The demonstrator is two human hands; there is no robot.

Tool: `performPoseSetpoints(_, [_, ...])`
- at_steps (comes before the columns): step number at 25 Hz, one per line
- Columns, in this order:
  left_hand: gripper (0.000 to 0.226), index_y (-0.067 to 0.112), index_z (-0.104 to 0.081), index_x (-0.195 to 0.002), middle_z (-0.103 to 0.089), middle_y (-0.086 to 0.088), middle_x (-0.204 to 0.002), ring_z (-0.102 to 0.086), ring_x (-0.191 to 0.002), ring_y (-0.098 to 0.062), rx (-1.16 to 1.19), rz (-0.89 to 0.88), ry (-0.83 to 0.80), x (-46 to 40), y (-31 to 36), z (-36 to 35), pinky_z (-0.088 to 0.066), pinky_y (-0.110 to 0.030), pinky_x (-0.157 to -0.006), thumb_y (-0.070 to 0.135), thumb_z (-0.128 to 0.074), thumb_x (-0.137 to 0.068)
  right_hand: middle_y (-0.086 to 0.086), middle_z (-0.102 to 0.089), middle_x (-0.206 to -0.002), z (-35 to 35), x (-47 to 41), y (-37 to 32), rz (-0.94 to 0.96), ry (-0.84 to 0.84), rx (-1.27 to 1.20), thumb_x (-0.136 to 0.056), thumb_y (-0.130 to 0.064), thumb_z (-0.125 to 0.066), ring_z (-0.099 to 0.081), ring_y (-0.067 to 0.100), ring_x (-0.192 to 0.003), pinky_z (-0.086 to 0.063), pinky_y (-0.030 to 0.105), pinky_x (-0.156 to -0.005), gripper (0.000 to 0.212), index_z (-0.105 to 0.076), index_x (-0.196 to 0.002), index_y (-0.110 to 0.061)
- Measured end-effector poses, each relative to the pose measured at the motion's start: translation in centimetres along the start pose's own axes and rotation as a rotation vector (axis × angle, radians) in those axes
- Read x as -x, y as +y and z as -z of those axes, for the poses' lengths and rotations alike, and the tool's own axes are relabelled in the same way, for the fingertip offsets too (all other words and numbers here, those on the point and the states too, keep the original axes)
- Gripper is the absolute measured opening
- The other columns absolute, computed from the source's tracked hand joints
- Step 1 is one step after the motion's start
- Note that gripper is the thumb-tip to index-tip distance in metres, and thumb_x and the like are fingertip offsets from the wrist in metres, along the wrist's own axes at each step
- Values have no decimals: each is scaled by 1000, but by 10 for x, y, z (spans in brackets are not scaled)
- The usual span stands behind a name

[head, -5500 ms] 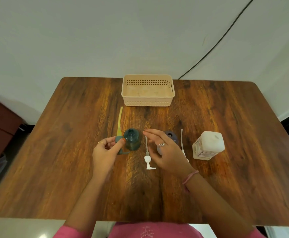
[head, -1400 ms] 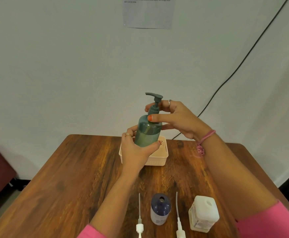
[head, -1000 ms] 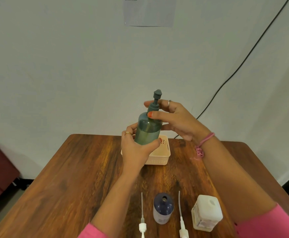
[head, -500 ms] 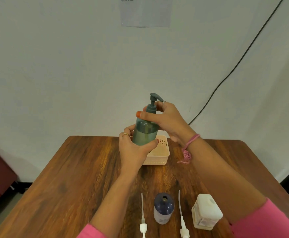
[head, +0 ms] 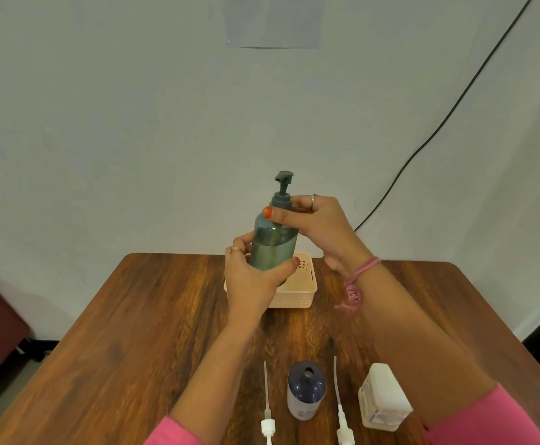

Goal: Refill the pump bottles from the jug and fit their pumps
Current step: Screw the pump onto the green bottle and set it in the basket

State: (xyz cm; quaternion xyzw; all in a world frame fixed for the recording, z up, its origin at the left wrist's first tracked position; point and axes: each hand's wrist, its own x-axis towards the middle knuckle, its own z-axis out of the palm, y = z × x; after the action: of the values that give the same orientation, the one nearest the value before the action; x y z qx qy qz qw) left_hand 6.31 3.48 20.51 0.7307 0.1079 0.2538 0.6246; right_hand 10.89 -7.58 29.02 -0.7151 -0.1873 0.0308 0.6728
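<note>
**Desk:** What are you holding up there?

**Caption writer:** Your left hand (head: 252,277) grips the lower body of the green bottle (head: 273,244), fingers wrapped round it with the thumb pressed on its near side. You hold it upright, raised above the surface (head: 140,332), in front of the beige basket (head: 297,295) at the far edge.

**Desk:** And the other hand?

**Caption writer:** Your right hand (head: 321,224) closes on the collar of the green pump (head: 282,191), thumb across the bottle's shoulder and the other fingers curled behind the neck. The pump sits in the bottle's neck; whether it is fully tightened, the view does not show.

**Desk:** What lies near you?

**Caption writer:** The dark blue bottle (head: 306,391) stands upright with its neck open, between two white pumps lying flat, one (head: 268,423) to its left and one (head: 344,428) to its right, tubes pointing away from you. The white jug (head: 384,399) stands just beyond the right-hand pump, partly behind your pink sleeve (head: 483,422).
</note>
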Motion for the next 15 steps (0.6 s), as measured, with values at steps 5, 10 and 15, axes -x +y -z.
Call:
performPoseSetpoints(5, [72, 31, -50, -111, -57, 0, -115, -58, -107, -15, 0, -8, 2, 0, -5, 1, -57, -41, -86, 35, -90, -52, -2, -67, -109, -8, 1, 7, -97, -32, -12, -73, -32, -80, -68, 13, -94, -57, 32, -80, 46, -59, -112, -19])
performPoseSetpoints(10, [70, 33, -49, -109, -56, 0, -116, -57, -107, -14, 15, 1, 4, -2, -7, 2, -57, -35, -85, 30, -93, -53, 0, -69, -112, 7, 1, 1, -66, -131, -133, -83, -17, -71, -67, 15, -102, -57, 35, -84, 27, -68, -110, -17])
performPoseSetpoints(15, [72, 29, -51, -112, -57, -1, -117, -57, -108, -15, 22, 24, 3, -1, -13, 4, -56, -41, -87, 30, -92, -53, 1, -60, -116, -9, -6, 8, -71, -31, 79, -71, -26, -82, -63, 17, -104, -55, 37, -88, 52, -56, -114, -16])
